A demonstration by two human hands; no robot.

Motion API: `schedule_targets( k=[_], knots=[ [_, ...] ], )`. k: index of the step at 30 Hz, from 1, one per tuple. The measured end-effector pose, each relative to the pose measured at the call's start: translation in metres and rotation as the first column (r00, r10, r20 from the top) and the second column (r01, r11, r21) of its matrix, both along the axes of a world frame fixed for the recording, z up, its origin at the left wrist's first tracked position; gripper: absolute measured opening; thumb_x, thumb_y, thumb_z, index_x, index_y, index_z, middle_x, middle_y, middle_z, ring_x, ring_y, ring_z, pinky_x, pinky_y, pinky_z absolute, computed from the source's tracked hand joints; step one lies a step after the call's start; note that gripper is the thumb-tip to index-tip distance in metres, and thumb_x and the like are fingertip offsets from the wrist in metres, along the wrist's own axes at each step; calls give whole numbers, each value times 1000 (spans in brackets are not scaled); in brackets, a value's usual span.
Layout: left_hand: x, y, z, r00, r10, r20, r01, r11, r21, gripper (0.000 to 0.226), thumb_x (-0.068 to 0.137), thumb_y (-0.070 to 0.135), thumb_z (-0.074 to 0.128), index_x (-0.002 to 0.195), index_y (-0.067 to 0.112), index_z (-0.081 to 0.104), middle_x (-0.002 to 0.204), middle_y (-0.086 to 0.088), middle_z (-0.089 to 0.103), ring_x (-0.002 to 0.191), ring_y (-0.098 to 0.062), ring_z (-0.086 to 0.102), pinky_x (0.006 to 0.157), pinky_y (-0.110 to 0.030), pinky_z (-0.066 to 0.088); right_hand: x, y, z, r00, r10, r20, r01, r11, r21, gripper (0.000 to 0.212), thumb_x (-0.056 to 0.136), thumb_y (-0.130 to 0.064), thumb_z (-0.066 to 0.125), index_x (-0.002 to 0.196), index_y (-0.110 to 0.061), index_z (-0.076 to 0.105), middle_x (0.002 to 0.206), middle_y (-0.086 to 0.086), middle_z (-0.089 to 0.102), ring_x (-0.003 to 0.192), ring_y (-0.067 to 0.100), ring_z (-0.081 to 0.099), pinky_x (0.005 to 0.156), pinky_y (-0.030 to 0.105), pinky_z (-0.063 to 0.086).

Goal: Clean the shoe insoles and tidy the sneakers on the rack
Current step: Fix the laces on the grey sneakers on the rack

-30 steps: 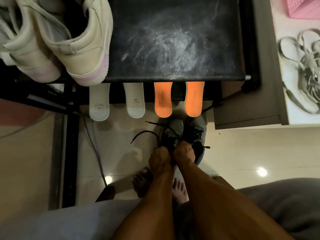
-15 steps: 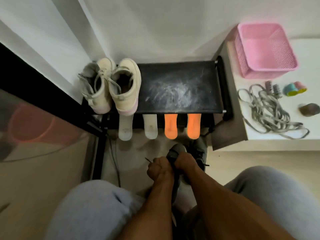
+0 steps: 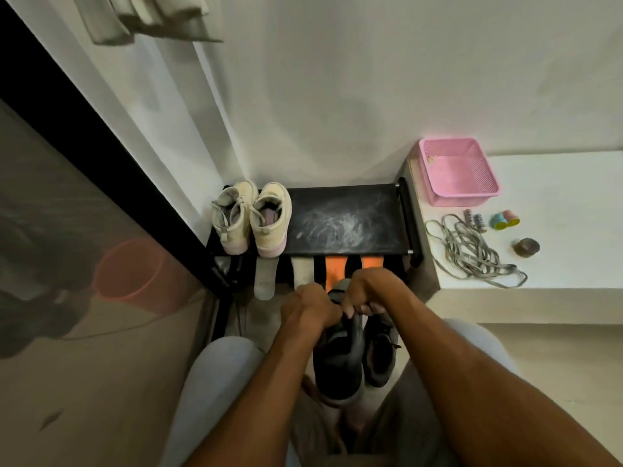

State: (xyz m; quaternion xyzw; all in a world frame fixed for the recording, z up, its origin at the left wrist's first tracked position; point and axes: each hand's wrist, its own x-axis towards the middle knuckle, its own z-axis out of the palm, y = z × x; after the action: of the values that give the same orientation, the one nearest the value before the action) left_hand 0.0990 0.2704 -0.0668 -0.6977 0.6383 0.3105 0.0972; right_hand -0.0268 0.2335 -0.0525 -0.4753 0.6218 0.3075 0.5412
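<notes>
2 hands meet low in front of the rack (image 3: 371, 200), both closed on a pair of dark sneakers (image 3: 337, 365). The shoes are held side by side between the person's knees, toes seemingly toward the rack. The left hand (image 3: 308, 310) has its fingers curled tight over the left shoe. The right hand (image 3: 369, 291) has its fingers (image 3: 359, 310) bent under, gripping at the top of the pair. Whether they hold laces, tongue or collar I cannot tell, since the knuckles cover it. Gripping both shoes at once looks to me like a way to keep them paired, so they can go onto the shelf in 1 move.

That shelf has room for them. A pair of cream sneakers (image 3: 253, 217) stands at its left end, and the rest of the black top is bare but smeared with pale dust. From under its front edge 4 insoles stick out in a row: 2 pale insoles (image 3: 264, 279) on the left and 2 orange insoles (image 3: 332, 269) on the right, these partly behind the hands. They lie apart from each other, likely to air. I'd guess the orange ones belong to the dark pair.

On the white ledge (image 3: 556, 264) right of the rack sit a pink basket (image 3: 458, 176) and what look like grey laces (image 3: 472, 254) in a tangle, well apart from the shoes.
</notes>
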Motion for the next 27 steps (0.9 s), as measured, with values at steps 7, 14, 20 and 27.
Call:
schedule_targets(
  k=[7, 14, 20, 27],
  knots=[
    [-1, -34, 56, 995, -86, -56, 80, 991, -104, 56, 64, 69, 61, 67, 14, 52, 94, -13, 71, 84, -35, 66, 66, -33, 48, -10, -26, 67, 1000, 4, 10, -2, 986, -167, 25, 94, -12, 55, 70, -13, 49, 52, 0, 38, 44, 11, 30, 43, 21, 28],
    [0, -81, 67, 990, -74, -119, 23, 923, -384, 43, 84, 55, 60, 65, 16, 55, 74, -6, 63, 71, -29, 61, 56, -30, 36, -24, -50, 106, 997, -77, -28, 45, 792, -609, 36, 86, -26, 67, 57, -9, 57, 41, 1, 53, 32, 14, 46, 43, 18, 37],
    [-12, -113, 30, 978, -12, -208, -95, 863, -496, 27, 86, 38, 60, 71, 16, 64, 70, 0, 64, 67, -22, 61, 53, -31, 43, -28, -78, 48, 977, -206, 54, 158, 534, -831, 42, 84, -34, 73, 58, -11, 51, 60, 4, 51, 53, 18, 47, 49, 27, 31],
    [-26, -137, -28, 954, -4, -301, -158, 845, -511, 11, 92, 25, 57, 87, 17, 61, 94, -2, 63, 83, -21, 60, 72, -37, 50, -36, -94, -27, 959, -253, 128, 212, 342, -915, 40, 85, -28, 68, 52, -15, 48, 50, 0, 48, 44, 16, 45, 47, 24, 29]
  ],
)
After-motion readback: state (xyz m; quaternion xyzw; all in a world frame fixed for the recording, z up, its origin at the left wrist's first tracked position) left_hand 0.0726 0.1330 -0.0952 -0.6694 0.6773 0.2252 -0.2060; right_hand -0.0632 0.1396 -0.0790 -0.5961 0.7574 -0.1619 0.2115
